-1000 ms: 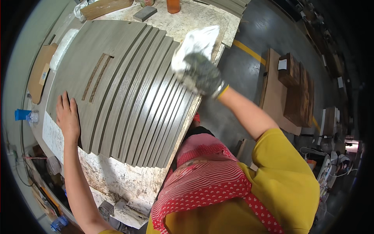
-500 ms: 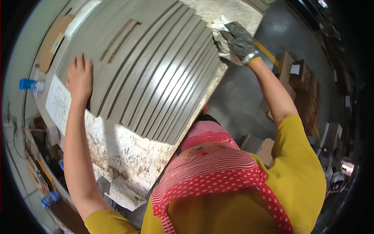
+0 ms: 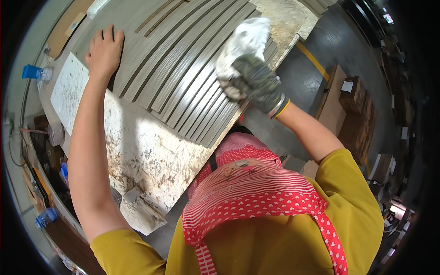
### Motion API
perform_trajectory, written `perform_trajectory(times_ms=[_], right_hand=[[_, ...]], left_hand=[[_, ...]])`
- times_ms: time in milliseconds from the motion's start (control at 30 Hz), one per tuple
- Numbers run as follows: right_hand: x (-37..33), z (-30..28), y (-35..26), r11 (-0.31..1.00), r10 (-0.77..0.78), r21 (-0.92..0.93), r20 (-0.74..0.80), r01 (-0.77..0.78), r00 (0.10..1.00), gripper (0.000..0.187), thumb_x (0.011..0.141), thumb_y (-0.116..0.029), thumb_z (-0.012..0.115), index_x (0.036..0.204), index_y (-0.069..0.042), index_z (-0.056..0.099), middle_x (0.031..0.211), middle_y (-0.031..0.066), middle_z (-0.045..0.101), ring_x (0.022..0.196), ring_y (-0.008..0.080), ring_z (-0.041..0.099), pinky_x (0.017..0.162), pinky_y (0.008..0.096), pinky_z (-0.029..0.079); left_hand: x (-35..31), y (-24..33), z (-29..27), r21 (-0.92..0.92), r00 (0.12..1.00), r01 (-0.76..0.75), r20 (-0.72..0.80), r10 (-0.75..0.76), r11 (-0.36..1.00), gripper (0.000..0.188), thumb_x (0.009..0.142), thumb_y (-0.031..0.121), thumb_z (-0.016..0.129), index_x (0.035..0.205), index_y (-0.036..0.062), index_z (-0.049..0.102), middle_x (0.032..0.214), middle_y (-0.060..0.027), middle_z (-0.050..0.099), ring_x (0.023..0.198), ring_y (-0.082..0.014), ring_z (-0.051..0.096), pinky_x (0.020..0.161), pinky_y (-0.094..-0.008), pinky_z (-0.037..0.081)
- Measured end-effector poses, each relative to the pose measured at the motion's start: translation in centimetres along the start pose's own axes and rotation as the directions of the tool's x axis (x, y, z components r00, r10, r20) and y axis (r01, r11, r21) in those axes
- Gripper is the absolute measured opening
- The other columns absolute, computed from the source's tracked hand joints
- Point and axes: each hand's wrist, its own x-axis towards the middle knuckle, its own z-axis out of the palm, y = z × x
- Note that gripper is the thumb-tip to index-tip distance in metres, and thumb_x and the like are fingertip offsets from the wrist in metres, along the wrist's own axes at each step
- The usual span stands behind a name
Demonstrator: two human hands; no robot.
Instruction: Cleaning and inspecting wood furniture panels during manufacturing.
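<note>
Two hands show in my head view. The bare left hand lies flat on the broad top panel, fingers slightly spread and gripping nothing, probably to steady it. The gloved right hand grips a bunched white cloth over the narrower strips toward the fan's right side. I see grey wood-grain boards stepped across the paint-flecked surface, an arrangement that, I judge, keeps part of each face exposed within the cloth's reach.
</note>
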Motion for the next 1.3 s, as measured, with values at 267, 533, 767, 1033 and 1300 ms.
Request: perform_trajectory(times_ms=[267, 533, 767, 1033, 1300], right_hand=[[-3.0, 2.0, 12.5, 0.067, 0.051, -0.989, 0.132, 0.129, 0.99, 0.037, 0.092, -0.019, 0.052, 0.126, -0.004, 0.049, 0.119, 0.0103, 0.057, 0.106, 0.0213, 0.056, 0.084, 0.0329, 0.048], [-8.2, 4.7, -0.7, -0.806, 0.005, 0.35, 0.811, -0.477, 0.586, 0.051, 0.086, -0.02, 0.054, 0.134, -0.008, 0.043, 0.134, 0.0138, 0.045, 0.126, 0.0285, 0.04, 0.108, 0.0377, 0.029], [-2.2, -2.2, 8.6, -0.919, 0.006, -0.267, 0.724, 0.288, 0.69, 0.05, 0.084, -0.023, 0.064, 0.129, -0.009, 0.047, 0.128, 0.011, 0.05, 0.121, 0.0231, 0.047, 0.104, 0.0362, 0.036], [-2.0, 1.3, 3.1, -0.219, -0.182, -0.839, 0.536, 0.497, 0.824, 0.054, 0.084, -0.007, 0.063, 0.133, -0.007, 0.041, 0.129, 0.0073, 0.049, 0.119, 0.0192, 0.048, 0.098, 0.0321, 0.044], [-3.9, 2.5, 13.3, -0.926, 0.266, -0.086, 0.546, 0.369, 0.794, 0.043, 0.086, -0.016, 0.059, 0.127, -0.009, 0.051, 0.123, 0.0115, 0.054, 0.113, 0.0242, 0.052, 0.097, 0.0366, 0.042]], left_hand=[[0.1, -0.3, 0.4, -0.002, 1.0, -0.004, -0.008, 0.004, 1.0, 0.059, 0.091, 0.051, 0.032, 0.139, 0.0185, 0.039, 0.147, -0.0135, 0.031, 0.136, -0.0291, 0.028, 0.106, -0.0539, 0.022], [0.2, 0.1, -0.1, 0.011, 1.0, 0.002, 0.008, -0.002, 1.0, 0.06, 0.09, 0.052, 0.035, 0.14, 0.0194, 0.039, 0.146, -0.0138, 0.032, 0.135, -0.0289, 0.029, 0.106, -0.0537, 0.023], [0.4, -0.3, 0.5, -0.001, 1.0, -0.009, -0.007, 0.009, 1.0, 0.06, 0.09, 0.052, 0.034, 0.139, 0.0192, 0.04, 0.146, -0.0138, 0.032, 0.134, -0.0297, 0.03, 0.104, -0.055, 0.024], [0.3, -0.1, 0.1, 0.008, 1.0, 0.002, -0.004, -0.002, 1.0, 0.06, 0.089, 0.051, 0.034, 0.139, 0.0188, 0.039, 0.146, -0.0137, 0.033, 0.134, -0.0299, 0.03, 0.104, -0.0559, 0.024], [0.3, -0.9, 1.0, 0.007, 1.0, -0.008, -0.025, 0.009, 1.0, 0.059, 0.089, 0.05, 0.034, 0.139, 0.019, 0.039, 0.146, -0.0138, 0.033, 0.134, -0.0308, 0.03, 0.104, -0.0566, 0.024]])
